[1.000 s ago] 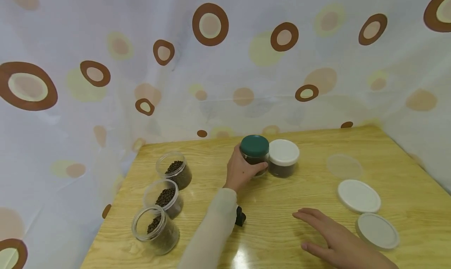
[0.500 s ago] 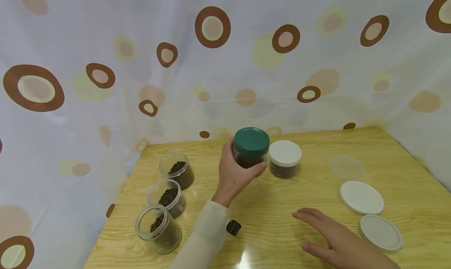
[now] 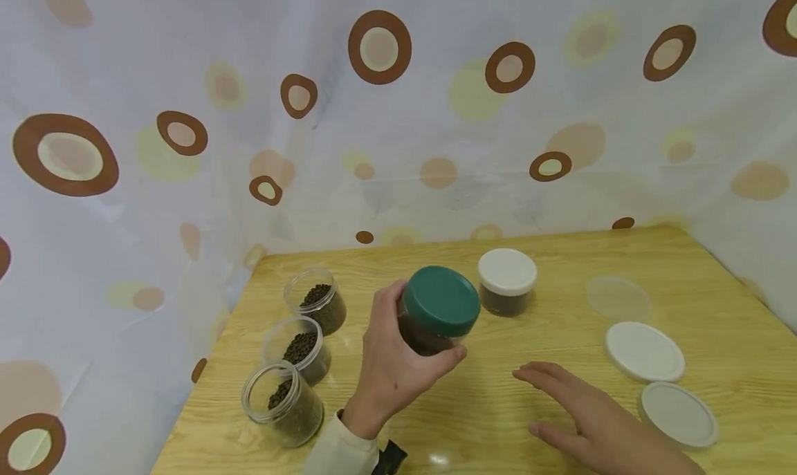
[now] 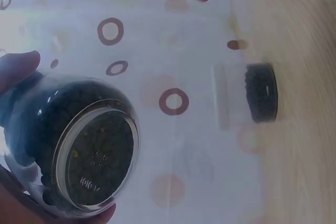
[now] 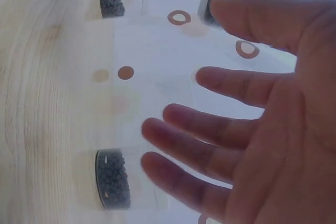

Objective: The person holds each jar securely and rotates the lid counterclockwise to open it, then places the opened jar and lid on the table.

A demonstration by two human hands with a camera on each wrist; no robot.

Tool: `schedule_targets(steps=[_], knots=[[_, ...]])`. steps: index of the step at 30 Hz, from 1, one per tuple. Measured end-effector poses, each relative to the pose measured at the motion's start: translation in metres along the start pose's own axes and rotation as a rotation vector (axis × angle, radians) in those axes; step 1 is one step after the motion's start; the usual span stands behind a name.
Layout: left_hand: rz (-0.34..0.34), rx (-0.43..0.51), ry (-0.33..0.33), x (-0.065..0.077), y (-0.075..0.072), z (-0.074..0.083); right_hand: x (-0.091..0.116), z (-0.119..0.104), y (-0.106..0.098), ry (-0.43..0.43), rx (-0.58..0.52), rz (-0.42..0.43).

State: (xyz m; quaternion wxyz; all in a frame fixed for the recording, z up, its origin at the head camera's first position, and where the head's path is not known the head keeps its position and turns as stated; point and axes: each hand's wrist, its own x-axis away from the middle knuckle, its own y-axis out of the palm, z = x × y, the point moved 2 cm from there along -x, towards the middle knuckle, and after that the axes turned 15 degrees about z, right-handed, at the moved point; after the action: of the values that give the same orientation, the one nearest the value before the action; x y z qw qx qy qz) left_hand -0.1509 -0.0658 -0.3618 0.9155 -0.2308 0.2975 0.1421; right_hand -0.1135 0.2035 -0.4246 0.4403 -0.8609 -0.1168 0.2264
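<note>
Jars line the left edge of the wooden table (image 3: 560,309): three open clear jars (image 3: 283,406) (image 3: 297,348) (image 3: 315,301), each part full of dark beans. Just right of them my left hand (image 3: 389,364) grips the green-lidded jar (image 3: 436,310), fingers and thumb curled round its clear body, holding it off the table and tilted so the lid leans toward me. The jar is clear plastic, packed with dark beans, capped by a round dark green lid; from the left wrist view its flat bottom (image 4: 94,161) faces the camera. Behind it, near the curtain, stands a white-lidded jar (image 3: 507,281) of the same beans, apart from my hand. Further right, my right hand (image 3: 591,420) lies palm down on the table, fingers straight and spread, holding nothing. Beyond it lie a clear lid (image 3: 616,299) and two white lids (image 3: 645,351) (image 3: 679,414).
</note>
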Motion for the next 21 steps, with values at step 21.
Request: schedule_targets(steps=[21], knots=[[-0.161, -0.225, 0.247, 0.037, 0.018, -0.005, -0.035, -0.043, -0.015, -0.051, -0.225, 0.329]])
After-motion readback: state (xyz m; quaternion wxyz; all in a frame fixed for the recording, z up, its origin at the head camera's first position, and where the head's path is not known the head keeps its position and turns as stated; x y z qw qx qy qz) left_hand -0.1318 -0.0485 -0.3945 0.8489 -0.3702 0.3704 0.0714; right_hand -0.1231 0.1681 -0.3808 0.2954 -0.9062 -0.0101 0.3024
